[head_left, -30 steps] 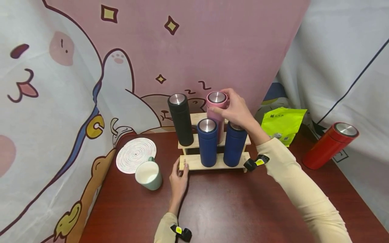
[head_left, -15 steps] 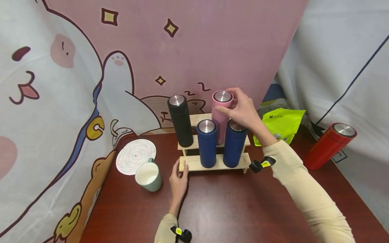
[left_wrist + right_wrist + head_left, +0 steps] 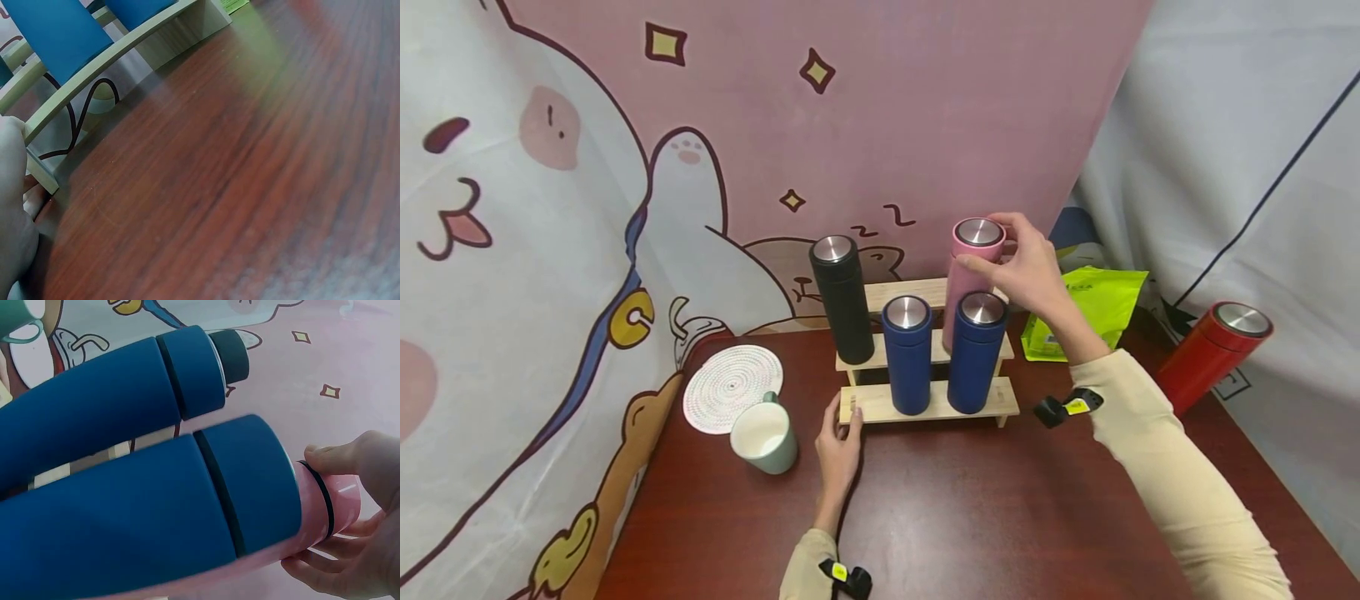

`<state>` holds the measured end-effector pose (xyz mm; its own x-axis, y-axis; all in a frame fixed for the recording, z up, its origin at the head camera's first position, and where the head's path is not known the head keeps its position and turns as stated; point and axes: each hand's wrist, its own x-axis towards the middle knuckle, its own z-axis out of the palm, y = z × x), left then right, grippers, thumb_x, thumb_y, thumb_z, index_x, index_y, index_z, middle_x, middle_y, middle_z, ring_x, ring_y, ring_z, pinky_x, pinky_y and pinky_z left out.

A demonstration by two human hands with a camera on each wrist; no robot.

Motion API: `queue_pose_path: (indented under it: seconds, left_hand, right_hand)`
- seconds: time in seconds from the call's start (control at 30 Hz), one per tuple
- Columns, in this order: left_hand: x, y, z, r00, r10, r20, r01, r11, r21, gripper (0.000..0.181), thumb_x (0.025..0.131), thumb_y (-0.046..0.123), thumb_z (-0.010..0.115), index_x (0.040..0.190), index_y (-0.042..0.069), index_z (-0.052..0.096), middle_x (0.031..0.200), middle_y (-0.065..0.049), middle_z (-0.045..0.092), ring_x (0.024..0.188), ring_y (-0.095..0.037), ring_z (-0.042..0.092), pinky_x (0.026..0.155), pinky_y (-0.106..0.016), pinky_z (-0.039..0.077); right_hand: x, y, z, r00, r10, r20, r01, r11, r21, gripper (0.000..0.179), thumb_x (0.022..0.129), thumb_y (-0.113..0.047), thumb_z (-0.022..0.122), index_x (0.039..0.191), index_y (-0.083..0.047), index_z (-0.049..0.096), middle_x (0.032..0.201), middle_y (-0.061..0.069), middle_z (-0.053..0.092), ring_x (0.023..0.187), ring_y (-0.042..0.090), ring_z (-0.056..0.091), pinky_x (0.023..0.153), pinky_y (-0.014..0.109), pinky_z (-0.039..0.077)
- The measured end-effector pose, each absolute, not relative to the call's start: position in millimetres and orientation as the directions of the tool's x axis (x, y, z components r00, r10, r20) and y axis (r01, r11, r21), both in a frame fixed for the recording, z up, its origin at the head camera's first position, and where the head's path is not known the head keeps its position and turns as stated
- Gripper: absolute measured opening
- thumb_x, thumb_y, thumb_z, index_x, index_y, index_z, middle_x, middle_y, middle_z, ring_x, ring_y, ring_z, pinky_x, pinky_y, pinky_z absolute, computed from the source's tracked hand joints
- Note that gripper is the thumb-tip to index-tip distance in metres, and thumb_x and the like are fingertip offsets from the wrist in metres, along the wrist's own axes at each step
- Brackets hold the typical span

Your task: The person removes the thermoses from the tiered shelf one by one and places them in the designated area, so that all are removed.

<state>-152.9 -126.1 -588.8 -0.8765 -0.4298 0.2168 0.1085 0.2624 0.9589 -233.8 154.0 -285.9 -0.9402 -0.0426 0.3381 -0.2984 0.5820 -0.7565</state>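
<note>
One left hand (image 3: 838, 454), thumb over the front tier's left end, gripping a three-tier wooden rack (image 3: 872, 405). Thin slats: likely stiff, light, apt to shift unbraced. To the left, one pale green mug (image 3: 778, 452), just in front of a round woven mat (image 3: 722, 390). On the front tier, two upright bottles: left navy bottle (image 3: 910, 371); right navy bottle (image 3: 975, 367).

Behind the latter, apparently on the middle tier's right end, one pink steel-topped bottle (image 3: 961, 282), base partly hidden. Presumably rigid, weighty if filled, smooth and perhaps slippery, tall enough to tip. Best hold: around the lid seam. Right hand (image 3: 1028, 267) there, thumb and fingers closed to bottle width, pinching opposite sides. Chief obstruction: right navy bottle, crowding the front.

Middle tier, left end: one black bottle (image 3: 846, 310), well apart. Far right: red bottle (image 3: 1202, 358); lime-green pouch (image 3: 1105, 308), partly behind the right forearm. Furthest: pink cartoon-print backdrop (image 3: 1000, 108).
</note>
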Motion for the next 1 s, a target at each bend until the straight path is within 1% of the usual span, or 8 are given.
queue_pose_path:
  seconds: [0.23, 0.33, 0.4, 0.5, 0.6, 0.67, 0.77, 1.0]
  left_hand:
    - [-153.4, -126.0, -587.9, -0.877, -0.432, 0.209, 0.101, 0.26, 0.96, 0.047, 0.096, 0.027, 0.072, 0.141, 0.019, 0.06, 0.136, -0.01, 0.066, 0.124, -0.025, 0.062, 0.096, -0.051, 0.054]
    - [-152.8, -125.8, -588.0, -0.878, -0.43, 0.211, 0.101, 0.263, 0.959, 0.048, 0.096, 0.027, 0.072, 0.142, 0.018, 0.06, 0.137, -0.011, 0.066, 0.125, -0.026, 0.061, 0.096, -0.052, 0.054]
    - [-152.4, -125.8, -587.9, -0.877, -0.43, 0.214, 0.106, 0.263, 0.959, 0.048, 0.096, 0.027, 0.072, 0.141, 0.018, 0.06, 0.137, -0.011, 0.066, 0.125, -0.026, 0.061, 0.096, -0.053, 0.054]
    - [-151.9, -125.9, -587.4, -0.877, -0.43, 0.217, 0.11, 0.262, 0.959, 0.047, 0.096, 0.027, 0.072, 0.141, 0.019, 0.06, 0.136, -0.01, 0.066, 0.124, -0.026, 0.062, 0.096, -0.052, 0.054]
    - [-151.8, -126.7, -586.6, -0.879, -0.428, 0.212, 0.106, 0.258, 0.96, 0.047, 0.096, 0.028, 0.072, 0.141, 0.021, 0.06, 0.136, -0.008, 0.066, 0.124, -0.023, 0.062, 0.096, -0.051, 0.054]
    - [-151.8, -127.1, -586.2, -0.881, -0.426, 0.204, 0.101, 0.253, 0.962, 0.047, 0.096, 0.029, 0.072, 0.141, 0.021, 0.06, 0.137, -0.008, 0.066, 0.123, -0.022, 0.062, 0.096, -0.05, 0.054]
    - [-151.9, -126.9, -586.7, -0.883, -0.425, 0.199, 0.097, 0.249, 0.964, 0.047, 0.097, 0.029, 0.071, 0.142, 0.021, 0.06, 0.138, -0.009, 0.065, 0.123, -0.022, 0.062, 0.096, -0.05, 0.054]
    - [-151.7, -127.1, -587.9, -0.886, -0.423, 0.19, 0.089, 0.246, 0.965, 0.047, 0.097, 0.028, 0.071, 0.142, 0.02, 0.06, 0.137, -0.008, 0.065, 0.122, -0.02, 0.062, 0.096, -0.046, 0.054]
  right_hand:
    - [-230.6, 170.0, -283.5, -0.936, -0.005, 0.353, -0.288, 0.587, -0.756, 0.073, 0.087, -0.036, 0.081, 0.143, -0.003, 0.047, 0.137, 0.02, 0.059, 0.117, 0.039, 0.063, 0.096, 0.052, 0.053]
    - [-228.3, 177.0, -280.4, -0.933, 0.018, 0.359, -0.279, 0.593, -0.755, 0.072, 0.087, -0.037, 0.08, 0.143, -0.004, 0.048, 0.136, 0.02, 0.059, 0.115, 0.038, 0.062, 0.092, 0.042, 0.054]
    - [-227.4, 181.7, -278.7, -0.932, 0.03, 0.36, -0.272, 0.598, -0.754, 0.072, 0.087, -0.039, 0.079, 0.144, -0.006, 0.049, 0.135, 0.02, 0.058, 0.114, 0.039, 0.061, 0.088, 0.036, 0.052]
    - [-225.4, 188.3, -275.9, -0.931, 0.047, 0.363, -0.264, 0.602, -0.753, 0.073, 0.087, -0.042, 0.078, 0.144, -0.007, 0.049, 0.136, 0.02, 0.059, 0.114, 0.039, 0.059, 0.084, 0.032, 0.048]
    - [-223.6, 194.5, -273.7, -0.93, 0.06, 0.363, -0.256, 0.603, -0.756, 0.073, 0.087, -0.044, 0.077, 0.145, -0.009, 0.049, 0.136, 0.02, 0.059, 0.114, 0.038, 0.058, 0.082, 0.029, 0.046]
    - [-221.4, 199.1, -272.4, -0.93, 0.06, 0.361, -0.255, 0.602, -0.757, 0.073, 0.088, -0.043, 0.077, 0.146, -0.008, 0.048, 0.137, 0.02, 0.058, 0.115, 0.038, 0.058, 0.081, 0.024, 0.045]
    - [-218.3, 207.1, -271.6, -0.933, 0.058, 0.356, -0.251, 0.604, -0.757, 0.074, 0.089, -0.043, 0.076, 0.147, -0.008, 0.046, 0.137, 0.021, 0.057, 0.116, 0.04, 0.058, 0.073, 0.014, 0.044]
    - [-211.8, 226.9, -272.5, -0.938, 0.061, 0.341, -0.226, 0.637, -0.737, 0.076, 0.089, -0.044, 0.075, 0.15, -0.009, 0.044, 0.14, 0.02, 0.055, 0.117, 0.041, 0.057, 0.074, 0.011, 0.041]
